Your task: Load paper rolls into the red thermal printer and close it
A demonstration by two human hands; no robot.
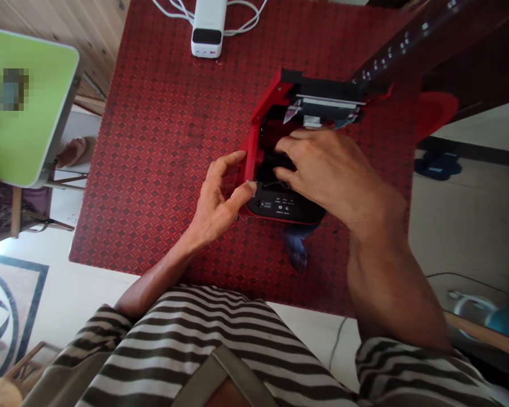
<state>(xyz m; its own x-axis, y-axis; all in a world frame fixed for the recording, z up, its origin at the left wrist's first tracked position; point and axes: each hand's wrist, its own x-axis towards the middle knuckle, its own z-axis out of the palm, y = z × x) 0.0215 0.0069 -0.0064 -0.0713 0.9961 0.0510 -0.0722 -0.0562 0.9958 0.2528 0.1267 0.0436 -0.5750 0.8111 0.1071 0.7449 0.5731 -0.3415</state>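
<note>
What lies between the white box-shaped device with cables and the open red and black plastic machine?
Nothing stands there: the head view shows only bare red diamond-patterned tablecloth from the white box-shaped device to the open red and black plastic machine.

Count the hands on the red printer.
2. The left hand touches the red printer at its left edge; the right hand reaches into its open compartment. No others show.
</note>
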